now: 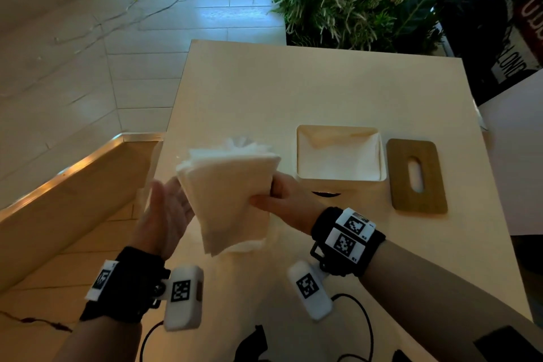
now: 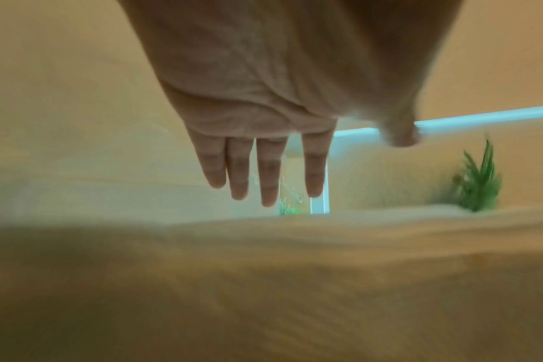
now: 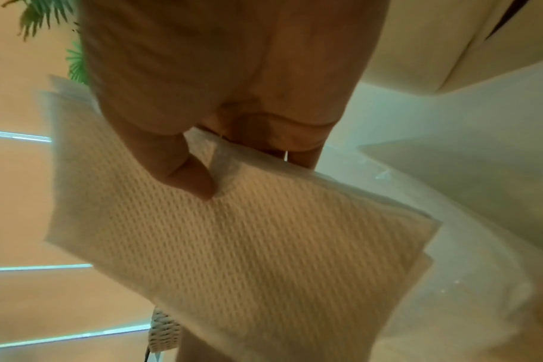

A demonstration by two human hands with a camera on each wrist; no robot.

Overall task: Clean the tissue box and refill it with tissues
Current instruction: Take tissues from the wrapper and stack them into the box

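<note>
Right hand (image 1: 282, 200) pinches a stack of tissues (image 1: 232, 197) at its right edge, thumb on top, held in the air above the desk's (image 1: 293, 91) near-left part; left hand (image 1: 167, 211) is flat-fingered beside the stack, gripping nothing. Tissue box (image 1: 340, 156) sits uncovered toward the desk's right edge, wooden lid (image 1: 417, 176) just beside it. Stack looks light, soft and floppy, likely to fan apart, so best supported from both long sides.
</note>
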